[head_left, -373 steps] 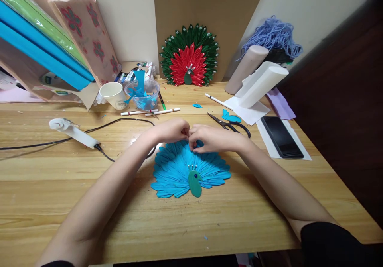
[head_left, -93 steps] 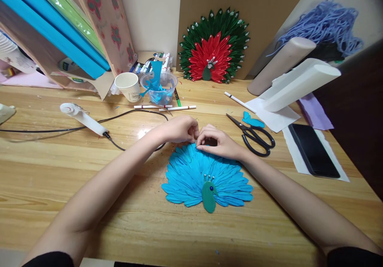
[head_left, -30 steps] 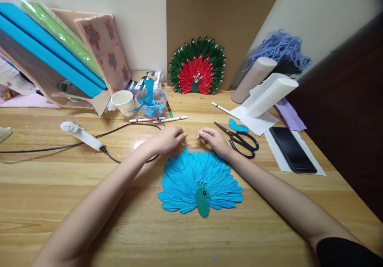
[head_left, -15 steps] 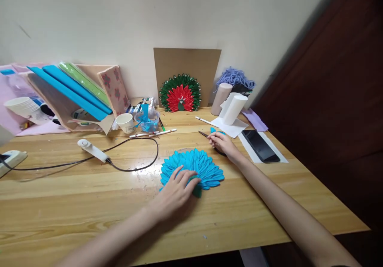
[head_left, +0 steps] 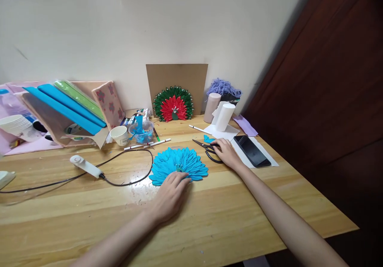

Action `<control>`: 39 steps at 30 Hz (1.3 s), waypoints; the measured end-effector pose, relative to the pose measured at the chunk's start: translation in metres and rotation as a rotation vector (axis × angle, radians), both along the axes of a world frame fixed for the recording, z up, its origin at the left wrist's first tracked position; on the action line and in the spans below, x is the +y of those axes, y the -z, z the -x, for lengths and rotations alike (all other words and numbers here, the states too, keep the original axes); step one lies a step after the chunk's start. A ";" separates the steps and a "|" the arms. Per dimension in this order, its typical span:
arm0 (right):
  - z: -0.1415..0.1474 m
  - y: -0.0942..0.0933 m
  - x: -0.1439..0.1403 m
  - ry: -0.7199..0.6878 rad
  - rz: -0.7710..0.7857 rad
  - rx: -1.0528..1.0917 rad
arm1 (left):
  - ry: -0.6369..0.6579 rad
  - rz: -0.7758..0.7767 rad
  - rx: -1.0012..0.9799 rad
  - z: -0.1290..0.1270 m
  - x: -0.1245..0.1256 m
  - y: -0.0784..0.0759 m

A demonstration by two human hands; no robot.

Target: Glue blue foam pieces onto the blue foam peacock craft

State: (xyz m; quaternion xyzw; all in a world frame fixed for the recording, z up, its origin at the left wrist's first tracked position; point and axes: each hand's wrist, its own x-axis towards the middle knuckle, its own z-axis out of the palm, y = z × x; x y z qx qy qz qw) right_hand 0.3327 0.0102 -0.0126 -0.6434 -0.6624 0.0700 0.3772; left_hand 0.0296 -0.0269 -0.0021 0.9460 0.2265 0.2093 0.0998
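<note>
Wooden desk against a cream wall is filling the frame, dark brown panel running down the right side.

What's changing: I'm leaning back from the close-up, so the whole desk is coming into view. My hands are no longer pinched together at the top edge of the blue peacock fan (head_left: 178, 166), lying flat just left of centre. They're splitting up. My left hand (head_left: 171, 192) is now lying flat with fingers loosely spread on the near edge of the fan, covering the green body that showed a second ago. My right hand (head_left: 225, 152) is moving off right and curling over the handles of the black scissors (head_left: 208, 150), blades pointing up-left. Reads as: edge work is pausing, left hand is pinning the piece, right is going for a cut.

Hard to tell:
- whether my right fingers are actually threading through the scissor loops or just resting on them; the hand is hiding them.
- the fan's body and bead crest, mostly under my left fingers.
- blue scrap (head_left: 208, 139) just above the scissors, too small to read its shape.
- contents of the clear bowl (head_left: 140, 131) beside the paper cup (head_left: 119, 135), just blue bits.
- glue gun (head_left: 84, 165) cable is running off the left edge.
</note>
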 end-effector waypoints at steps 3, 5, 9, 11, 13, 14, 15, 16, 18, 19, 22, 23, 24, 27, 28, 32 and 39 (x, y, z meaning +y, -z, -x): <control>0.000 0.004 0.002 -0.005 -0.001 -0.049 | 0.038 0.019 -0.003 -0.001 0.000 -0.001; -0.002 0.007 0.006 0.017 -0.004 -0.065 | 0.016 0.031 -0.001 -0.003 0.003 -0.002; -0.006 0.011 0.026 0.106 -0.012 -0.078 | -0.020 0.031 -0.023 -0.012 0.020 -0.010; -0.006 0.012 0.040 0.140 -0.014 -0.082 | -0.028 0.024 -0.045 -0.020 0.033 -0.013; -0.003 0.014 0.053 0.166 -0.014 -0.083 | -0.048 0.020 -0.077 -0.027 0.045 -0.014; -0.002 0.014 0.059 0.175 -0.015 -0.084 | -0.064 0.019 -0.098 -0.030 0.050 -0.014; -0.001 0.015 0.064 0.180 -0.017 -0.084 | -0.085 0.019 -0.123 -0.031 0.054 -0.013; 0.000 0.015 0.067 0.182 -0.022 -0.084 | -0.105 0.021 -0.147 -0.031 0.057 -0.012; 0.002 0.015 0.069 0.179 -0.041 -0.083 | -0.135 0.031 -0.187 -0.030 0.060 -0.009; 0.003 0.013 0.068 0.177 -0.053 -0.081 | -0.144 0.041 -0.201 -0.029 0.060 -0.008; 0.014 0.003 0.058 0.165 -0.093 -0.067 | -0.155 0.118 -0.219 -0.026 0.060 -0.008; 0.020 -0.002 0.053 0.141 -0.116 -0.059 | -0.162 0.165 -0.225 -0.026 0.060 -0.009; 0.029 -0.006 0.048 0.099 -0.147 -0.050 | -0.169 0.221 -0.234 -0.026 0.061 -0.010; 0.060 -0.014 0.028 -0.185 -0.321 -0.024 | -0.205 0.408 -0.291 -0.026 0.064 -0.012; 0.070 -0.014 0.022 -0.251 -0.356 -0.040 | -0.222 0.459 -0.311 -0.026 0.065 -0.012; 0.093 -0.010 0.006 -0.387 -0.416 -0.134 | -0.264 0.513 -0.292 -0.026 0.069 -0.009; 0.094 -0.006 0.006 -0.477 -0.231 0.020 | -0.242 0.491 -0.233 -0.029 0.071 -0.003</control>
